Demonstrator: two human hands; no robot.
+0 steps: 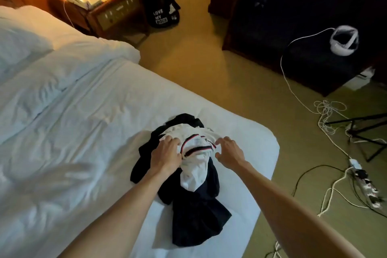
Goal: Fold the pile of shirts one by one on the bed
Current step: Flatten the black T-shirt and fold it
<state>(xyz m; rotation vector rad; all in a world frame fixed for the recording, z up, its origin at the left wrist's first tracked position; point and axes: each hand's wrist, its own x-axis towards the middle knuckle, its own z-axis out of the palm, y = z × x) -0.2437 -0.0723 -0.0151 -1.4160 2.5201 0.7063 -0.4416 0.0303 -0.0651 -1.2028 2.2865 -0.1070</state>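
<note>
1. The bed [62, 111] carries the shirt pile [188, 184] near its foot corner.
2. A white shirt [194, 165] (striped collar) tops dark ones.
3. A black bag [162, 13] on the floor reads "LOVE MY".
4. Left hand [166, 154] grips the white shirt beside its collar; right hand [229, 153], fingers curled, touches its other side (grasp unclear).
</note>
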